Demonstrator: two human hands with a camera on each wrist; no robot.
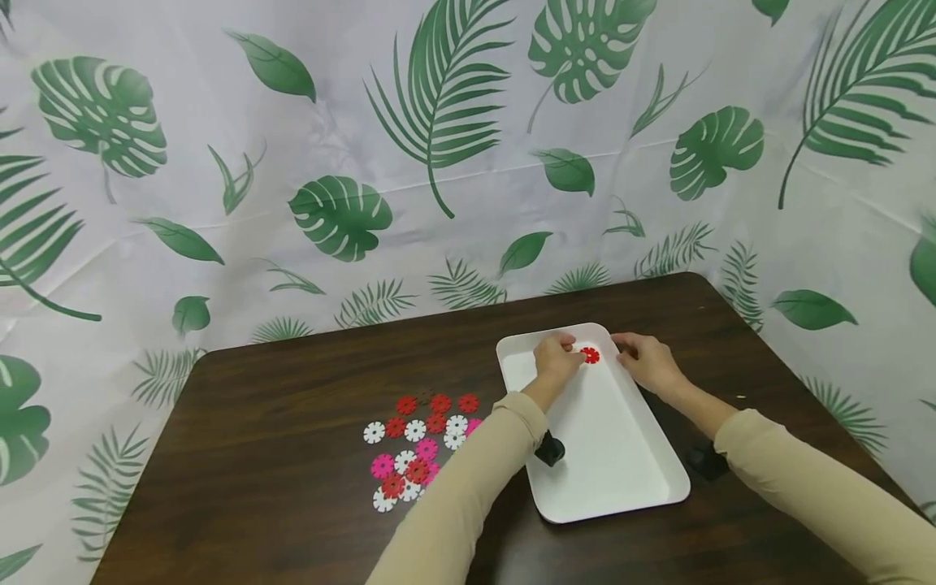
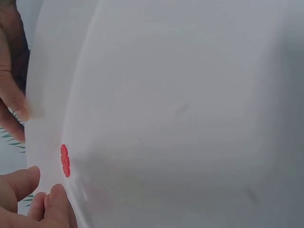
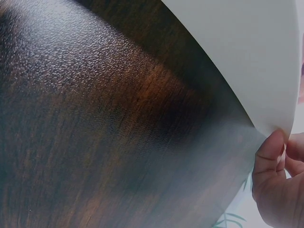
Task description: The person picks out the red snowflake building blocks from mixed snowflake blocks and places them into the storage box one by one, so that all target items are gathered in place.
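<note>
A white rectangular tray [image 1: 607,463] lies on the right part of the table. Inside its far end is a red notched disc [image 1: 589,355], which shows edge-on as a red sliver [image 2: 65,160] in the left wrist view. My left hand [image 1: 557,357] is over the tray's far end beside the disc; its thumb and fingers are apart, with nothing visible between them. At the far right corner my right hand [image 1: 651,364] pinches the tray's rim, the thumb [image 3: 270,147] against the outer wall.
Several red, white and pink notched discs [image 1: 414,431] lie loosely on the dark wooden table [image 1: 278,471], left of the tray. One brown disc [image 1: 425,396] blends into the wood. My left sleeve hides part of the group. A leaf-printed cloth [image 1: 439,227] hangs behind.
</note>
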